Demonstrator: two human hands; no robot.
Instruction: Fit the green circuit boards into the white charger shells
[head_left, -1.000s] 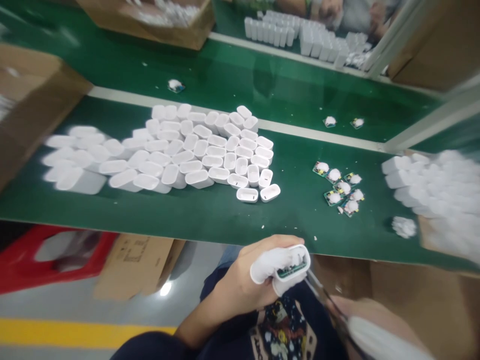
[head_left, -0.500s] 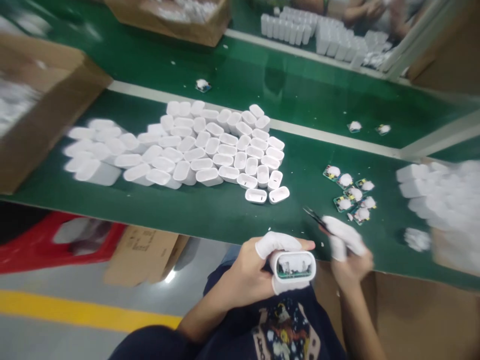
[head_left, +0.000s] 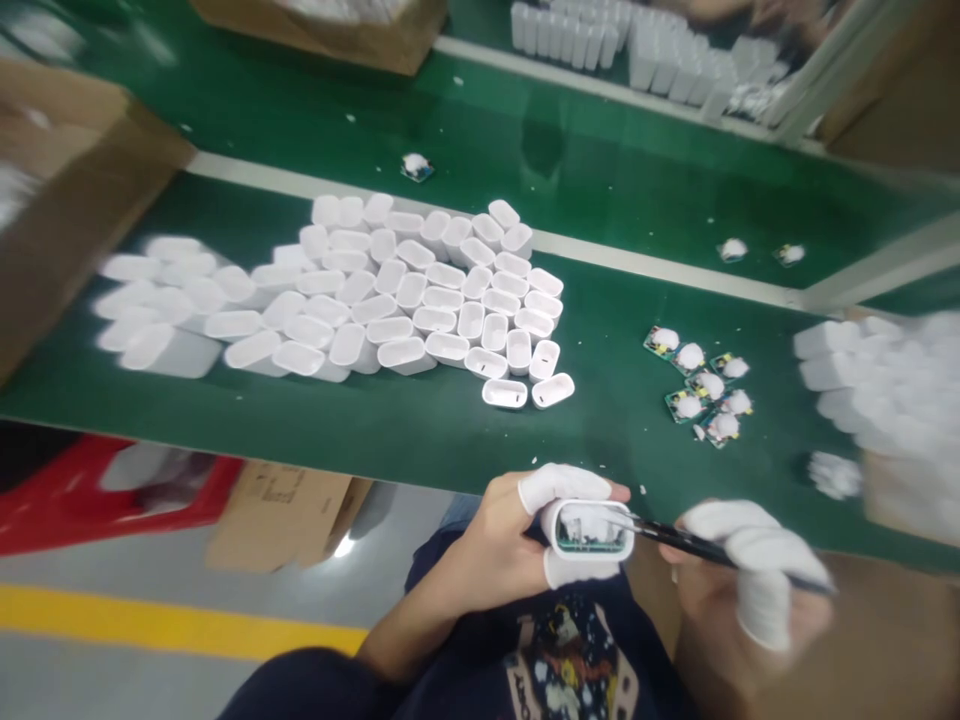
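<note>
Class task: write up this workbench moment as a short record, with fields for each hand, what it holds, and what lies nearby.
Left hand: left hand grips a white plastic casing, green circuit board inside; white finger cots on its fingers
Right hand: right hand holds black tweezers, tips at the casing's open end
Nearby: pile of white plastic casings on a green work surface; small circuit boards with white tufts to the pile's right
Beyond: cardboard box at the surface's far left

The left hand (head_left: 487, 550) and right hand (head_left: 739, 610) wear white finger cots (head_left: 562, 487). A dark sleeve (head_left: 300, 690) meets a dark shirt (head_left: 637, 640) with a colourful print (head_left: 562, 665).
</note>
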